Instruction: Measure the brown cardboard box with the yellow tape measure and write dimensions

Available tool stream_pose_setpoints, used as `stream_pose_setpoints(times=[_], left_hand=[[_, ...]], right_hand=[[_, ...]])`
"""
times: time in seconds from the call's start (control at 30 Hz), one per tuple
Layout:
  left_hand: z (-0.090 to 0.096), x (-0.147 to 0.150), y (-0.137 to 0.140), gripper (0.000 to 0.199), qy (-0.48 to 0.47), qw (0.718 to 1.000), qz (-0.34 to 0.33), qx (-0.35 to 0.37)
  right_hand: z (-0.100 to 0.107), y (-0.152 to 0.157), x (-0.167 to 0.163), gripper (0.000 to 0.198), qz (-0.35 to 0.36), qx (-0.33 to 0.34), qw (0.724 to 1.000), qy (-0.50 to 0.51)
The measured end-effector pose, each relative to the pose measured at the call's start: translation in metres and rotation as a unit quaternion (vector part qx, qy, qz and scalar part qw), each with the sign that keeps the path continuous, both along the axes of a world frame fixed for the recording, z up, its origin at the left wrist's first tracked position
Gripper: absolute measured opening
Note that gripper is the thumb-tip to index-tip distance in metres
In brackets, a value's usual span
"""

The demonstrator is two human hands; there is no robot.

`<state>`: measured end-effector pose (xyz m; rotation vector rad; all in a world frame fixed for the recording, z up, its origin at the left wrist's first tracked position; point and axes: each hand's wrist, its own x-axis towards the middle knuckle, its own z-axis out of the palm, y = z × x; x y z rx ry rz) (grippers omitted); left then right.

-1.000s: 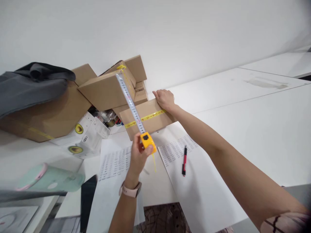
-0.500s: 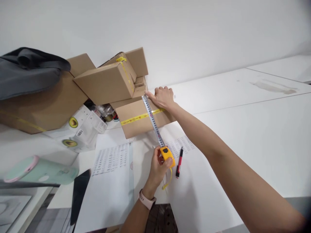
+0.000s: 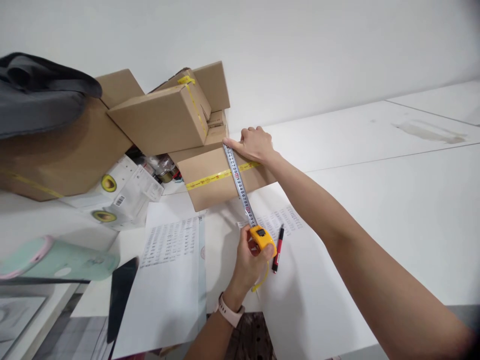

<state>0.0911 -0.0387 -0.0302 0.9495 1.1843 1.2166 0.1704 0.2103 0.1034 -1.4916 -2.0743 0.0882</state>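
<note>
At lower centre, the left hand (image 3: 252, 257) is gripping one yellow tape measure (image 3: 262, 239); at centre, the right hand (image 3: 255, 143) is thumbing the numbered blade (image 3: 240, 184) against one cardboard box (image 3: 204, 172), its grip unclear. One red pen (image 3: 278, 248) and two illegibly printed sheets (image 3: 161, 300) are lying below.

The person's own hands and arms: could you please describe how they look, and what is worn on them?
The left hand and the right hand wear no gloves. Around the left wrist goes a pale pink strap with small dark slots, like a watch band; its face cannot be seen clearly. Nothing shows on the right wrist, and no sleeve can be made out on either forearm.
</note>
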Motion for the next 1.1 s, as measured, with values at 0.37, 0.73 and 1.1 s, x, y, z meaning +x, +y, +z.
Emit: stream_pose_setpoints(times=[0.37, 0.73, 1.1], left_hand=[[-0.012, 0.002, -0.004, 0.067, -0.043, 0.998, -0.047, -0.012], [-0.018, -0.006, -0.004, 0.072, -0.059, 0.997, -0.052, -0.023], [-0.025, -0.005, -0.004, 0.076, -0.080, 0.995, -0.054, -0.007]], right_hand=[[0.010, 0.001, 0.009, 0.077, 0.040, -0.051, 0.998, 0.009], [0.006, 0.002, 0.007, 0.071, 0.030, -0.038, 0.999, 0.021], [0.005, -0.005, 0.000, 0.068, 0.006, -0.028, 1.000, -0.007]])
